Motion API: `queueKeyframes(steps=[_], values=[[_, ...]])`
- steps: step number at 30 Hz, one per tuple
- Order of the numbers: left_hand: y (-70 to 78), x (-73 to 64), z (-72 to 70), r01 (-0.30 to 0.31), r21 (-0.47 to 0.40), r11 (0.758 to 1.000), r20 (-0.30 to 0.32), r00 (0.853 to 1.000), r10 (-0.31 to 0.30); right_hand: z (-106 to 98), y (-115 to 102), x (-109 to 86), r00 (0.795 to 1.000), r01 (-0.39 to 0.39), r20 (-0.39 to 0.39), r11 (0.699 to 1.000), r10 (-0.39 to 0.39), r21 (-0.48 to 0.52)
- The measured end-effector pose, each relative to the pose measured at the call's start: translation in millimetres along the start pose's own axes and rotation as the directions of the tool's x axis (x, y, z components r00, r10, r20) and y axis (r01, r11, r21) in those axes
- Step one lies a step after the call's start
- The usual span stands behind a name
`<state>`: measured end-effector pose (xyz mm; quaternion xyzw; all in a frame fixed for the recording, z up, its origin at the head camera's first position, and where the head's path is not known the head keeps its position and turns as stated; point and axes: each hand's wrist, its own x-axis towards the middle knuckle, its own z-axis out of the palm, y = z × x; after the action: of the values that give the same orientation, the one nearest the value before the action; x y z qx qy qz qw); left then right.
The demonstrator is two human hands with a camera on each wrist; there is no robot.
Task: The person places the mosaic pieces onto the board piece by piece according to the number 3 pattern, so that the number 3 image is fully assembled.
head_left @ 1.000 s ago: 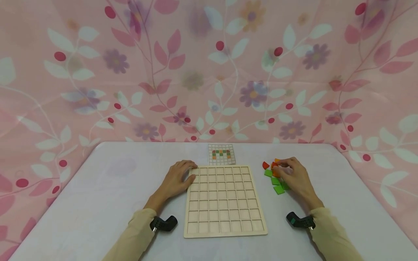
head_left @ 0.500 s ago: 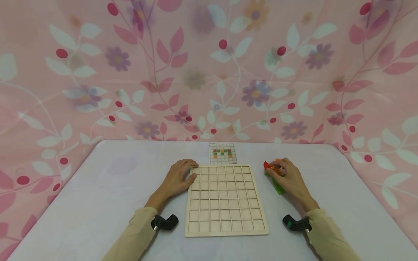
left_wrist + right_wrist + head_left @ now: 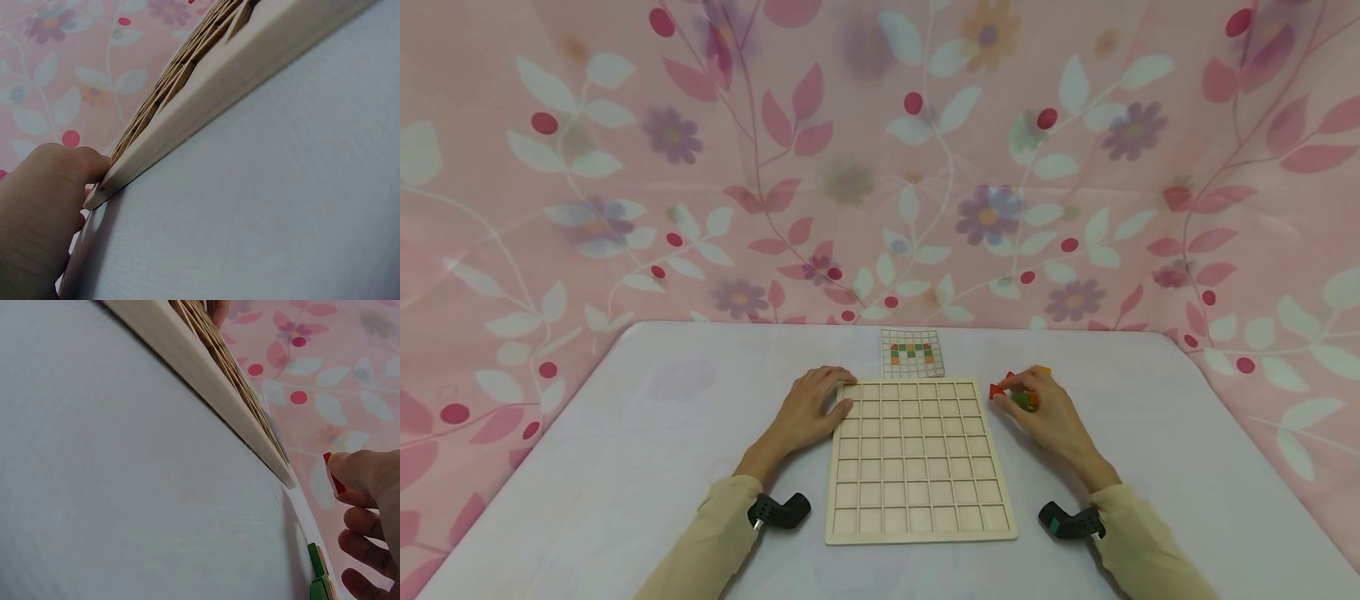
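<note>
1 red wedge [image 3: 996, 391], perhaps, in right hand [image 3: 1051, 418]

A pale pink floral cloth [image 3: 850, 275] hangs behind the white counter [image 3: 617, 467] and spreads past it on both sides. Long curving stems carry whitish-green leaves [image 3: 542, 84] and deeper pink leaves [image 3: 808, 93], with dark red berries [image 3: 913, 103] dotted between them. Blurry purple flowers [image 3: 988, 215] are scattered over the print; near the top, right of centre, is one orange-yellow flower [image 3: 988, 34] with a purplish middle. The counter's surface is smooth, with faint greyish patches, and its far corners look rounded. Both wrist views also catch the same print, tilted, beyond the counter: red berries, pale leaves and purple blooms.
</note>
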<state>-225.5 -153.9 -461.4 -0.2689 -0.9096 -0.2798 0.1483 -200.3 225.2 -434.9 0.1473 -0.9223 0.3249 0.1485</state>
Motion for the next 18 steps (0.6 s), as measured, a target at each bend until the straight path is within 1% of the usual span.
queueKeyframes(steps=[2, 8, 18], values=[[0.3, 0.1, 0.0, 0.0, -0.001, 1.0, -0.001, 1.0, 0.0, 1, -1, 0.2, 1.0, 0.006, 0.007, 1.0, -0.006, 0.0], [1.8, 0.1, -0.7, 0.0, -0.006, 1.0, -0.002, 1.0, 0.0, 4, -5, 0.0, 0.999, 0.042, -0.009, 0.999, -0.042, 0.009], [3.2, -0.2, -2.4, 0.005, -0.01, 1.0, 0.006, 1.0, -0.005, 11, -13, -2.1, 0.999, 0.007, 0.041, 1.0, -0.008, 0.005]])
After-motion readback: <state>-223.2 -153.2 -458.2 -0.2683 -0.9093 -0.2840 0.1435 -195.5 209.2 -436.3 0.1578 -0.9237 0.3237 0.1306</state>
